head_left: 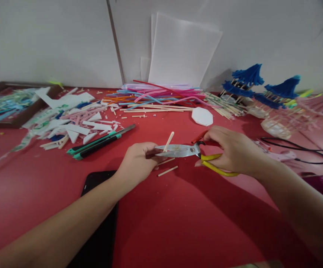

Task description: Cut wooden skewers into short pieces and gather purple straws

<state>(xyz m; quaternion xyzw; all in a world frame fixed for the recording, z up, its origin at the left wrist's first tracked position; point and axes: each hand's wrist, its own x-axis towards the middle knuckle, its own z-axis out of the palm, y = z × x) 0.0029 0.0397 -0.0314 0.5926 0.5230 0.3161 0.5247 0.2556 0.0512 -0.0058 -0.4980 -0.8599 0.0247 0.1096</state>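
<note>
My right hand (228, 149) is wrapped round a pair of scissors (182, 150) with yellow-and-red handles. The metal blades point left, across a pale thin wooden stick (169, 141). My left hand (139, 163) pinches the stick's lower part beside the blade tips; its fingertips are partly hidden. Just below, a short cut stick (167, 171) lies on the red table (178, 212), with another short piece (166, 162) next to my left fingers.
A black phone (94, 227) lies under my left forearm. Left are a green-and-black utility knife (100, 143), scraps (77, 119) and a brown frame (22, 117). Coloured pipe cleaners (155, 95) and a white octagon (202, 116) lie behind. Blue-roofed models (246, 80) and a black cable (303, 143) are right.
</note>
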